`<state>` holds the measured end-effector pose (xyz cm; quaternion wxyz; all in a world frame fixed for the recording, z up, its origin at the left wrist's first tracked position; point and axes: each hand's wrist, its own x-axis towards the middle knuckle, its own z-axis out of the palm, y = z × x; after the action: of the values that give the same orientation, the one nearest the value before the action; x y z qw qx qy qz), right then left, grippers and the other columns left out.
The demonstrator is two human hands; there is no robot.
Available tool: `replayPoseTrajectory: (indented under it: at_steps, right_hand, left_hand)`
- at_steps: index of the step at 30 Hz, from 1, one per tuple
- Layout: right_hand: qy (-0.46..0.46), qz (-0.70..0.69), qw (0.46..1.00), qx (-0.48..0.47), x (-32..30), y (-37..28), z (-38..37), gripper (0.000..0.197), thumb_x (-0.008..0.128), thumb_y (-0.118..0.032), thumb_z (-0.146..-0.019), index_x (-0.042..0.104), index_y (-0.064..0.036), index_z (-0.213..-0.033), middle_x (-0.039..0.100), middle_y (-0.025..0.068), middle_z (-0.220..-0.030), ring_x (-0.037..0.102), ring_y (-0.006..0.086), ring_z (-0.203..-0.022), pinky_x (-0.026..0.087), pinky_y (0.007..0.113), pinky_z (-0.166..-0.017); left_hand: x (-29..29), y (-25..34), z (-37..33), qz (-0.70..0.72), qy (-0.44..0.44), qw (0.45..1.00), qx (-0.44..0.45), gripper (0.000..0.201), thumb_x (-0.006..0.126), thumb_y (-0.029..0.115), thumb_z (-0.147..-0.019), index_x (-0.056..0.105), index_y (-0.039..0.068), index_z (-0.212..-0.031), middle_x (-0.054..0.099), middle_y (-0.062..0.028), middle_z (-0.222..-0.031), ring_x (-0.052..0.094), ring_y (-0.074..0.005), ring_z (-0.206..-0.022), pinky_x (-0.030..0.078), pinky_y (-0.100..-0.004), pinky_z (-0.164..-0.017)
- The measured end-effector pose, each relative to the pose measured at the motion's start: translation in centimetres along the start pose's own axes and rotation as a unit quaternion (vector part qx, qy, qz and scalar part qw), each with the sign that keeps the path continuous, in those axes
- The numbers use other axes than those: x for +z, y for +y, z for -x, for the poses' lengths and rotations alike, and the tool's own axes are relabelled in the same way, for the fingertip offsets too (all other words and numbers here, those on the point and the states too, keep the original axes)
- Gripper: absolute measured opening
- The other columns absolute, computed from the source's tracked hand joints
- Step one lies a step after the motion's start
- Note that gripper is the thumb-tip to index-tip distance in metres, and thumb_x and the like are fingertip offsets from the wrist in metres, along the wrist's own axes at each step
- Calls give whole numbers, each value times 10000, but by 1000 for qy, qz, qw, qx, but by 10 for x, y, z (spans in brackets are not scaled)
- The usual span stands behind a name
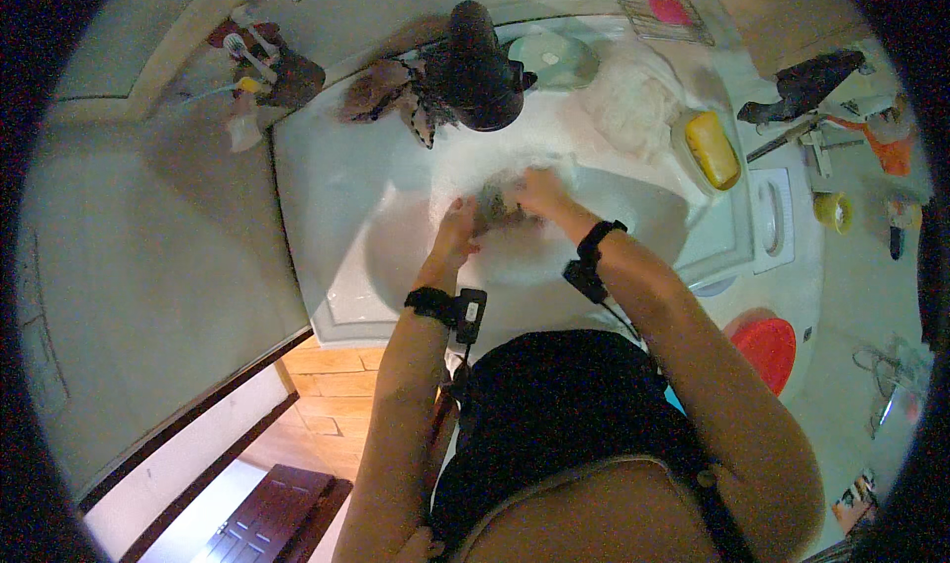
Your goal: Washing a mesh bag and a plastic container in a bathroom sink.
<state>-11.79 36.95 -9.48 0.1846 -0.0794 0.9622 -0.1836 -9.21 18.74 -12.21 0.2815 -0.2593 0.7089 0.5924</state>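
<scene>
Both my hands are inside the white sink [618, 182], in the brightly lit basin below a black tap-like cylinder [480, 68]. A small, blurred grey-green thing [496, 200] is between them; its kind cannot be made out. My left hand [456, 233] is at its left side, fingers partly curled against it. My right hand [540, 193] is closed over its right side, with fingertips pointing down and partly hidden. Pale foam or splashing water surrounds the fingers. A black wrist strap with a small box is on each forearm.
A dark patterned cloth [381, 90] lies left of the cylinder; behind it is a pale green dish [559, 61]. To the right are a white crumpled mesh [633, 103] and a yellow soap bar [712, 150]. A red basin [764, 353] stands lower right, toothbrushes in a holder upper left.
</scene>
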Motion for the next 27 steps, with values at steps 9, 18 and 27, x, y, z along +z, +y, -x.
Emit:
replayPoseTrajectory:
  at_steps: [9,18,27]
  right_hand:
    - [71,-312,940,-116,-40,-81,35,427,570,-377,-627,570,-17,-858,581,192,-785,562,327,-702,456,365,-624]
    - [140,-58,986,-68,-10,3,-10,237,571,-258,-675,574,-42,-773,557,162,-767,546,309,-726,443,384,-616]
    - [146,60,973,-165,13,43,1,174,565,-63,-642,555,-56,-815,542,137,-814,528,307,-770,429,356,-685]
  left_hand:
    - [4,20,-5,476,-265,838,-16,337,345,350,-856,452,78,-1024,507,-59,-978,502,-200,-883,443,-330,-718]
    - [10,34,33,328,-226,912,102,366,498,303,-781,453,92,-1076,520,-58,-989,512,-187,-896,453,-338,-754]
    - [-12,18,28,398,-135,906,-43,457,543,333,-753,396,61,-1089,383,-108,-1049,402,-346,-960,396,-539,-755]
